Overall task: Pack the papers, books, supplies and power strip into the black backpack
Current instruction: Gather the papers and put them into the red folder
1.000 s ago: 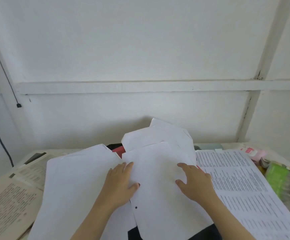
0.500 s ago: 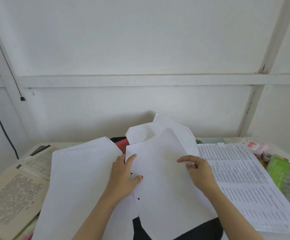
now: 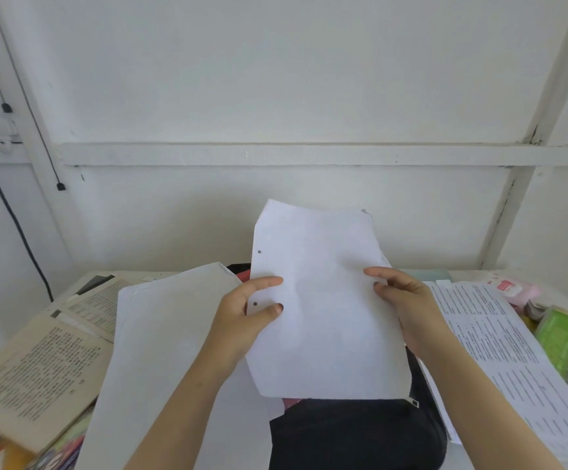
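Fingers (image 3: 263, 282) of left hand (image 3: 238, 315) and right hand (image 3: 409, 308) pinch punched white sheets (image 3: 323, 320) by their side edges above the black backpack (image 3: 353, 435); papers (image 3: 160, 334) crowd either side.

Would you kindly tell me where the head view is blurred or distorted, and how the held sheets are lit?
Head view: held white paper sheets evenly lit, no glare; green packet at right edge smeared; white wall posts splay outward, wide-angle distortion.

Study or home-office corner: white battened wall (image 3: 275, 79); desk (image 3: 129, 275) was heaped with open books (image 3: 38, 364), printed sheets (image 3: 499, 351), small packets (image 3: 560, 337).
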Available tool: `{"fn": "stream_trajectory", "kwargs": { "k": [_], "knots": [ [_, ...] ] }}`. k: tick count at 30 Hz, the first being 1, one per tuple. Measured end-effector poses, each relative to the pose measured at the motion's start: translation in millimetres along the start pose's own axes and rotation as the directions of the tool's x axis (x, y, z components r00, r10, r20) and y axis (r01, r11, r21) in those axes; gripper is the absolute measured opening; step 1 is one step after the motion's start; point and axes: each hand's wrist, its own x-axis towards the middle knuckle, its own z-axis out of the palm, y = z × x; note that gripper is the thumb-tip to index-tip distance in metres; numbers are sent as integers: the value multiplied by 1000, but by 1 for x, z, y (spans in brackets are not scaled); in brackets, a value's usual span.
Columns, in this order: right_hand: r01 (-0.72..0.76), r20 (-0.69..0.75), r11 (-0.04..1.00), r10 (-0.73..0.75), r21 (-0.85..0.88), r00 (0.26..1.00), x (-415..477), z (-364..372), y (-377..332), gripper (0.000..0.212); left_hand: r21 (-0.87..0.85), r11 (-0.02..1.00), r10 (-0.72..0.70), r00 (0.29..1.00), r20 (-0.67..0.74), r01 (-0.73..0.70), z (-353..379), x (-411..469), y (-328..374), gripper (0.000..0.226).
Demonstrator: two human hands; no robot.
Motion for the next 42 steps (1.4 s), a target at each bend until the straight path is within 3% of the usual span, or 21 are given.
{"fn": "stream_trajectory", "kwargs": {
  "k": [5, 11, 13, 17, 22, 25, 30, 33, 38, 42],
  "knots": [
    [4, 111, 986, 15, -165, 994, -8, 38, -4, 31, 99, 995, 40, 985, -165, -24, -41, -16, 19, 41],
    [62, 206, 887, 39, -458, 978, -33, 100, 31, 32, 293, 942, -39, 921, -388, 164, -93, -56, -3, 39],
    [165, 274, 801, -1, -575, 962, -42, 115, 46, 33, 346, 906, -65, 890, -452, 243, -103, -71, -14, 39],
    [369, 400, 533, -62, -761, 914, -56, 135, 65, 35, 440, 832, -75, 855, -514, 338, -121, -93, -29, 40],
    [443, 453, 346, -56, -827, 890, -59, 147, 74, 45, 555, 732, -61, 849, -525, 396, -130, -102, -43, 40],
    [419, 428, 255, -18, -872, 903, -62, 149, 77, 49, 554, 732, -61, 848, -526, 396, -128, -102, -45, 41],
    [383, 400, 254, 18, -888, 916, -60, 148, 77, 50, 461, 784, -122, 831, -542, 416, -129, -100, -45, 45],
    [380, 392, 303, -22, -874, 920, -58, 148, 78, 47, 432, 823, -61, 815, -576, 367, -125, -101, -42, 38],
    [347, 362, 444, -55, -826, 931, -54, 146, 80, 38, 403, 895, 103, 792, -602, 191, -117, -104, -35, 36],
    [269, 332, 660, -32, -702, 943, -48, 144, 79, 37, 214, 972, 57, 790, -611, 96, -120, -100, -37, 40]
  ]
}}
